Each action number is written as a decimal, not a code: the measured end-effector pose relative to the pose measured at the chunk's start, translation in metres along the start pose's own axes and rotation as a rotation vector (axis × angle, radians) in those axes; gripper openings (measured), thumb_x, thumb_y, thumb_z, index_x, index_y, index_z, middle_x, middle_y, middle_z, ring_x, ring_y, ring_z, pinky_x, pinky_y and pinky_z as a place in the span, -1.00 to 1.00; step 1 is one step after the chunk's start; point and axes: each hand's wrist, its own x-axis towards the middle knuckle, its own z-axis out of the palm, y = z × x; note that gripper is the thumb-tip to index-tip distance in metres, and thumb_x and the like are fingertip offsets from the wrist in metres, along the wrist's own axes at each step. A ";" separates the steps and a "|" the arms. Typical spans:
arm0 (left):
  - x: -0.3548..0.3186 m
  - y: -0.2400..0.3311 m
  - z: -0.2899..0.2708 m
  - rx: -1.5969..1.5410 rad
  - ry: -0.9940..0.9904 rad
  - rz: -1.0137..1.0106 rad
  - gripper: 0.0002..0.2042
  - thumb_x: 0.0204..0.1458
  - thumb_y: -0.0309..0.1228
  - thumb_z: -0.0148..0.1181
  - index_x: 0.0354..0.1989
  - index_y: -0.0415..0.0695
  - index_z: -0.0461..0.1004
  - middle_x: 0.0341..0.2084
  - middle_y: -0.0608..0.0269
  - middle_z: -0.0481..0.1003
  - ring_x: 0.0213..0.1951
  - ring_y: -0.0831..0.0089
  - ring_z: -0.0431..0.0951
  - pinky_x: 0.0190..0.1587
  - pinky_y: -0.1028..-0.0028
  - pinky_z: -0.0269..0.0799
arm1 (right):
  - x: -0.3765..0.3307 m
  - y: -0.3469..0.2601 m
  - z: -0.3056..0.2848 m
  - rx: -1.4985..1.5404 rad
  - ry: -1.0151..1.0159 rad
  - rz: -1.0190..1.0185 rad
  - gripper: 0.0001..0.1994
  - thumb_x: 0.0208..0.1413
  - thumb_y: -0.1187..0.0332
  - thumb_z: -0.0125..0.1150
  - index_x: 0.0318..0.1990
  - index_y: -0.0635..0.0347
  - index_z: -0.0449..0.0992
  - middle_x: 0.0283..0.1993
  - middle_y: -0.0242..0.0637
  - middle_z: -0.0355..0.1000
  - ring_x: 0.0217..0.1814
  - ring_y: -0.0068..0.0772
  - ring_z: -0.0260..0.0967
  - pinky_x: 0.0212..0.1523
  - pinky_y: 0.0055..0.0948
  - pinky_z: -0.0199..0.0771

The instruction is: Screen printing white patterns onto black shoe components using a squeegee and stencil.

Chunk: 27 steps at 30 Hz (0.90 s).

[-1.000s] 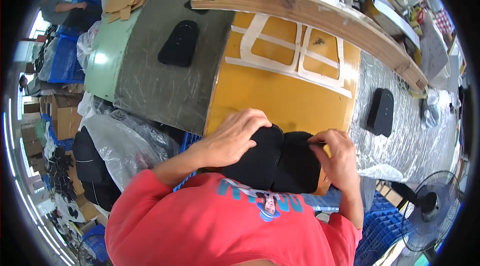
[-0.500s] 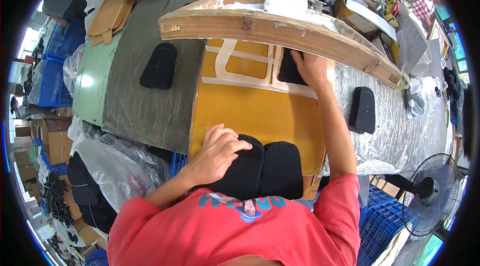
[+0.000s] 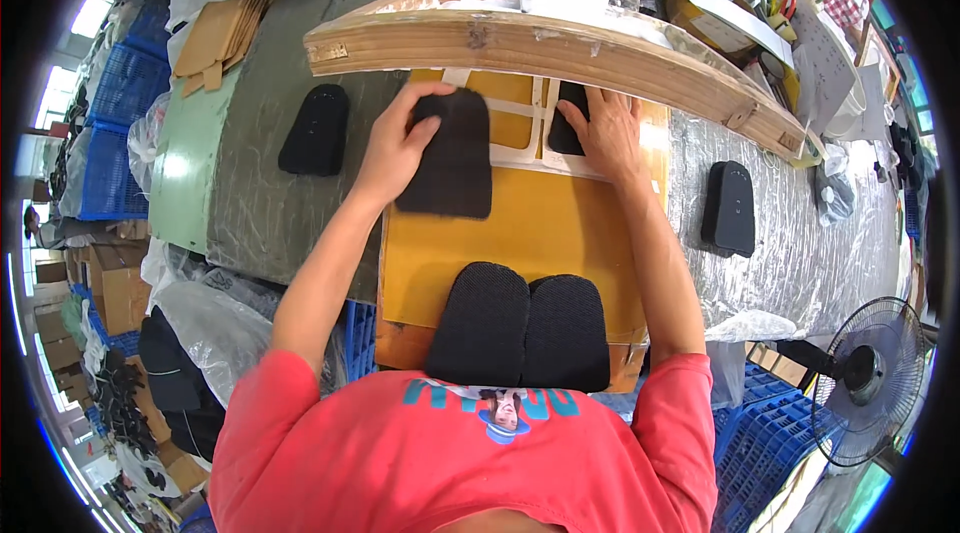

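My left hand [image 3: 398, 141] grips a black rounded fabric pad [image 3: 452, 158] by its upper left edge, holding it over the left part of a white template frame [image 3: 515, 162] on an amber-coloured board [image 3: 520, 223]. A second black pad [image 3: 568, 125] lies in the template's right opening. My right hand [image 3: 608, 133] lies on that pad, thumb apart from the fingers; some fingertips are hidden by a thick wooden beam [image 3: 490, 43]. Close to my body, two stacks of black pads [image 3: 482, 318] sit side by side at the board's near edge.
Single black pads with small dots lie on the grey table left [image 3: 315, 131] and right [image 3: 729, 208]. Brown cardboard pieces [image 3: 220, 33] are at far left. A fan [image 3: 860, 373] and blue crates [image 3: 765, 433] stand at right. Another person's checkered clothing [image 3: 840, 3] shows at far right.
My left hand has left the near-left stack and moved forward with a black pad. My right hand stays at the right opening, its fingers now further under the beam.
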 end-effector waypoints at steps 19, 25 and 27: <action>0.059 -0.054 0.071 0.891 -0.117 0.365 -0.37 0.20 -0.13 -0.01 0.32 -0.32 0.08 0.26 -0.21 0.17 0.32 -0.12 0.06 0.36 0.05 -0.10 | -0.008 0.007 -0.007 0.045 0.066 -0.104 -0.24 -0.04 -0.15 0.30 0.24 0.15 0.35 0.27 -0.02 0.28 0.37 0.00 0.10 0.37 -0.07 -0.05; 0.056 -0.053 0.067 0.895 -0.141 0.402 -0.46 0.23 -0.16 -0.05 0.28 -0.24 0.19 0.24 -0.19 0.20 0.31 -0.10 0.09 0.35 0.06 -0.09 | -0.008 0.004 -0.005 0.024 0.074 -0.100 -0.31 0.04 -0.10 0.26 0.24 0.14 0.36 0.26 -0.02 0.29 0.36 0.00 0.11 0.36 -0.05 -0.06; 0.060 -0.052 0.063 0.849 -0.195 0.394 -0.50 0.23 -0.16 -0.06 0.26 -0.20 0.24 0.21 -0.16 0.24 0.29 -0.09 0.13 0.34 0.05 -0.08 | -0.008 0.003 -0.003 -0.006 0.069 -0.052 -0.39 0.10 -0.05 0.22 0.21 0.15 0.39 0.25 -0.06 0.31 0.36 -0.02 0.12 0.36 -0.07 -0.06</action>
